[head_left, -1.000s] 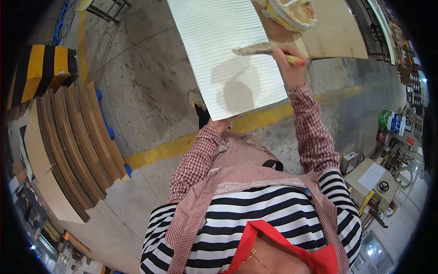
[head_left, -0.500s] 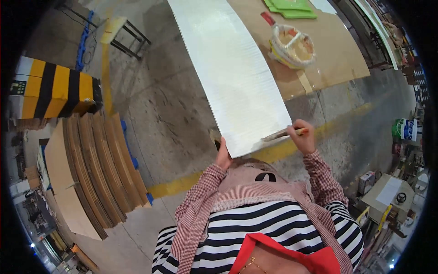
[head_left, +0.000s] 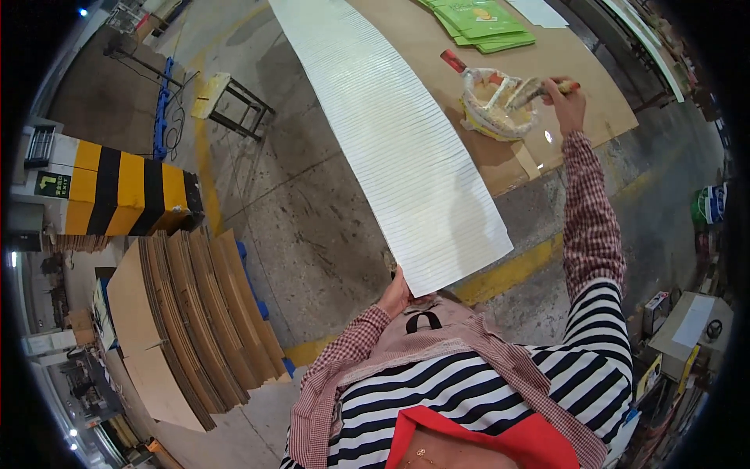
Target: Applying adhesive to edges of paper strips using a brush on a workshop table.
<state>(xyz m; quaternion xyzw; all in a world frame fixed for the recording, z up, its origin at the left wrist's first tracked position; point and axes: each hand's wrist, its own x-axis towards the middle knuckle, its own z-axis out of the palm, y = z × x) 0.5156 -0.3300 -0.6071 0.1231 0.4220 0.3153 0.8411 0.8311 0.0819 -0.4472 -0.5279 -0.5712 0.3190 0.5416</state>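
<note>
A long white sheet point(head_left: 406, 133) with fine ripples across it stretches away from me, its surface partly glossy. My left hand point(head_left: 397, 294) is closed on its near left corner; the fingers under the sheet are hidden. Out to the right, my right hand point(head_left: 569, 103) grips the handle of a paintbrush point(head_left: 530, 94). The bristle end is at the mouth of a coated bucket point(head_left: 486, 125) of pale beige paste. Across the bucket's mouth lies a whitish bar, and a red-handled tool point(head_left: 453, 60) leans out at its far left side.
The bucket stands on a brown cardboard-covered table point(head_left: 578, 117), with green printed bags point(head_left: 480, 23) at its far side. Tall stacked cardboard point(head_left: 183, 328) and a yellow-and-black striped block point(head_left: 129, 187) stand left. A stool point(head_left: 230, 102) is farther off. Machinery point(head_left: 687, 336) stands at right.
My right hand has carried the paintbrush from the sheet's near right end up to the bucket. My left hand still holds the sheet's near corner. The whole view has shifted slightly.
</note>
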